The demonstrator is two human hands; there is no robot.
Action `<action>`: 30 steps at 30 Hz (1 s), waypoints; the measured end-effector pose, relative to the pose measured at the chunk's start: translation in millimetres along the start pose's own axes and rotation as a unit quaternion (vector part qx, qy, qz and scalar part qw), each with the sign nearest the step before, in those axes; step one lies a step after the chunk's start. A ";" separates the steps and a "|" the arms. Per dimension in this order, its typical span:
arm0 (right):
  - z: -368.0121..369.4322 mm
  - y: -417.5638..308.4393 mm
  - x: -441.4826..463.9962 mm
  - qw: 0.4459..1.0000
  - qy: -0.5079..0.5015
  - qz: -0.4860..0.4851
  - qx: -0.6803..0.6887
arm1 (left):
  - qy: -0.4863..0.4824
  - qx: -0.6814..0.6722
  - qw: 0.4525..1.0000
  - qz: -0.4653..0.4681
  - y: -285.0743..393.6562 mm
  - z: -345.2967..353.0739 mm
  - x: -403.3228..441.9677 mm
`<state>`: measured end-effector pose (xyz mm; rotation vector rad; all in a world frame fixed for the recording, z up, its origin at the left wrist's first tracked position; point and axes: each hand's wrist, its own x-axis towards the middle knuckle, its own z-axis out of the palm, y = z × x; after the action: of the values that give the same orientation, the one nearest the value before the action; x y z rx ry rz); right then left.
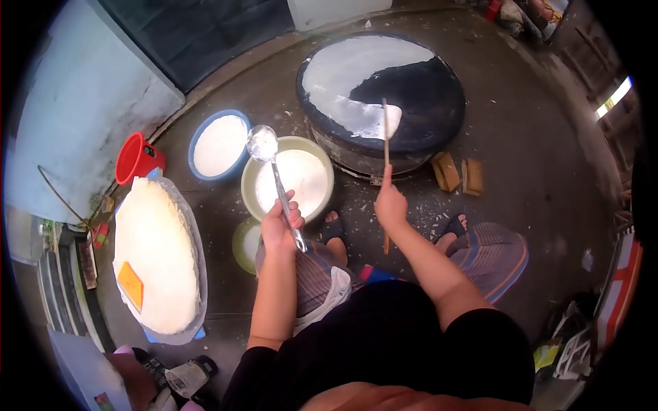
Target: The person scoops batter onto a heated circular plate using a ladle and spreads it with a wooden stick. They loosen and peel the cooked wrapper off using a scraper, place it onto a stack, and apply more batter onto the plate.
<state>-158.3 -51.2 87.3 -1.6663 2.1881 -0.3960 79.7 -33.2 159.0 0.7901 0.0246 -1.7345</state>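
Note:
My left hand (279, 225) is closed around the handle of a metal ladle (263, 143), its bowl coated with white batter. Below the ladle stands a pale green basin (327, 188) of white batter. My right hand (391, 205) grips a thin wooden stick (386, 145). The stick's far end lies over a thick white patch of batter (391, 122) on a large round black griddle (439, 103). A thin white layer (343, 65) covers the griddle's left and far part; the right part shows bare black.
A blue basin (194, 166) of white powder or batter and a red bucket (130, 159) stand left. Nearer lies a stack of white flat sheets (154, 240) on a tray, with an orange scraper (130, 285) on top. Yellowish blocks (472, 177) sit right of the griddle.

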 end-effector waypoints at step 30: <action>-83.3 158.8 44.2 0.986 0.145 0.025 -0.083 | 0.004 -0.012 1.000 -0.019 -22.0 19.3 15.7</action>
<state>-343.1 -51.4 88.5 -1.7262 2.5315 -0.4818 49.7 -47.2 157.7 0.7835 0.0650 -1.7635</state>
